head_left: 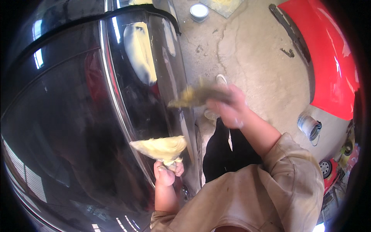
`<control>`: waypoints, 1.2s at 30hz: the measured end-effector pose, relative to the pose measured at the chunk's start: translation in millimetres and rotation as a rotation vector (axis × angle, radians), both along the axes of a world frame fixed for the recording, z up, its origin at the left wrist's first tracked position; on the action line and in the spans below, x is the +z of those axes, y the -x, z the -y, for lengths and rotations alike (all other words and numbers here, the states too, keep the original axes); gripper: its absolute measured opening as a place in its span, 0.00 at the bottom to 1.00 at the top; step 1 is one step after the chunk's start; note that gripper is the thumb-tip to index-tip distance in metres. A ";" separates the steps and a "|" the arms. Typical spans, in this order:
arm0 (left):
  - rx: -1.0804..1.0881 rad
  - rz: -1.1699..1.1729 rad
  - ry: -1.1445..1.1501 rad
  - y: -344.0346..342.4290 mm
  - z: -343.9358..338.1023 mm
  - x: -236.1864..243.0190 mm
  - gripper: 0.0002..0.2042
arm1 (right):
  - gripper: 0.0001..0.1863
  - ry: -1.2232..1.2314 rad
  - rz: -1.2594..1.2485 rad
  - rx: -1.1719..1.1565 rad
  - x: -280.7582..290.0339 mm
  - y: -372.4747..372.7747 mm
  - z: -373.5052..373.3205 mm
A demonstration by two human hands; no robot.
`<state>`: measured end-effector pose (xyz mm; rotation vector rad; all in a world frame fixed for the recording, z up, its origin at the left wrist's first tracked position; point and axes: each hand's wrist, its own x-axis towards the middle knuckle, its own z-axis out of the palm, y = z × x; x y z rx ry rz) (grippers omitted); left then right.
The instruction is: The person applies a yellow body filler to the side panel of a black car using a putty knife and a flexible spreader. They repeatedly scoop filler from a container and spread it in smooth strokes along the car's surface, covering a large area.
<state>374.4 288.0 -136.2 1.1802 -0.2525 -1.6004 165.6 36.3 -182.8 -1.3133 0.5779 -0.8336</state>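
My left hand (167, 174) grips the handle of a wide putty knife (135, 144), its broad blade heaped with pale yellow body filler (162, 146). To the right and farther off, my right hand (230, 108) is closed round a second, darker putty knife (201, 96), smeared by motion, with some yellow filler at its end. Both knives are near the side of a glossy black car (69, 116). On its panel lies a long patch of cream filler (140, 50), and a smaller greyish patch (169, 36) sits beside it.
A red car panel (328, 58) stands on the right of the concrete floor (247, 46). A dark strip (288, 31) lies next to it. A round tin (199, 12) with a white top is at the back, and a clear bucket (308, 125) at the right.
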 end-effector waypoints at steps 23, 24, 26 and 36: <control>-0.009 0.064 -0.003 103.6 22.6 -2.5 0.54 | 0.22 0.505 -0.534 0.416 30.2 87.2 37.8; -0.016 0.103 -0.023 108.7 32.0 -10.1 0.55 | 0.21 0.459 -0.522 0.375 19.9 89.7 48.6; 0.033 -0.003 0.014 123.8 57.2 -24.1 0.52 | 0.17 0.231 -0.461 0.324 -1.2 96.7 73.5; 0.554 0.178 0.114 224.6 229.1 -58.1 0.26 | 0.19 -0.936 -0.008 -0.216 -85.4 133.5 206.3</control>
